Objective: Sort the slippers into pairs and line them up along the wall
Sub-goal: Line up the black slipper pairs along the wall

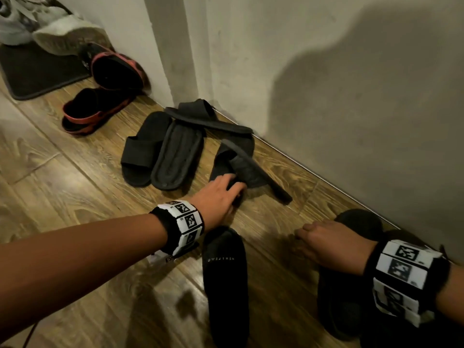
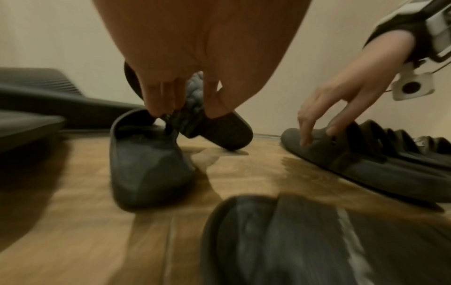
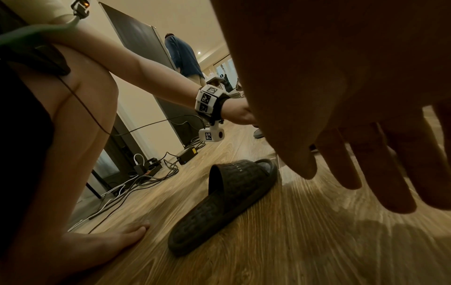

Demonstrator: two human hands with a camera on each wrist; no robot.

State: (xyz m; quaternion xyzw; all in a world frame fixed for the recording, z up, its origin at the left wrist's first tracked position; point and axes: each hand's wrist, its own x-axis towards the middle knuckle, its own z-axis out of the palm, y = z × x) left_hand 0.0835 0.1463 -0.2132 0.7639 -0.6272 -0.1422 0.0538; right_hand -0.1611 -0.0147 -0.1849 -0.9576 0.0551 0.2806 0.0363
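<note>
My left hand [image 1: 234, 189] pinches a dark textured slipper [image 1: 244, 164] that stands tipped on its side near the wall; in the left wrist view the fingers and thumb [image 2: 214, 110] clamp this slipper [image 2: 195, 108], which leans over another dark slipper [image 2: 146, 160] lying flat. My right hand [image 1: 308, 234] hangs with straight fingers touching a black clog [image 2: 341, 154] by the wall and holds nothing. A black slide [image 1: 226, 272] lies between my arms, also in the right wrist view [image 3: 229, 200]. Three more black slides [image 1: 175, 156] lie jumbled farther along the wall.
Two red-and-black sandals [image 1: 95, 111] lie at the corner beyond the slides. Grey sneakers [image 1: 50, 28] sit on a dark mat [image 1: 37, 76]. The right wrist view shows cables and a power strip [image 3: 151, 167], my bare foot [image 3: 109, 241] and another person [image 3: 183, 56] far back.
</note>
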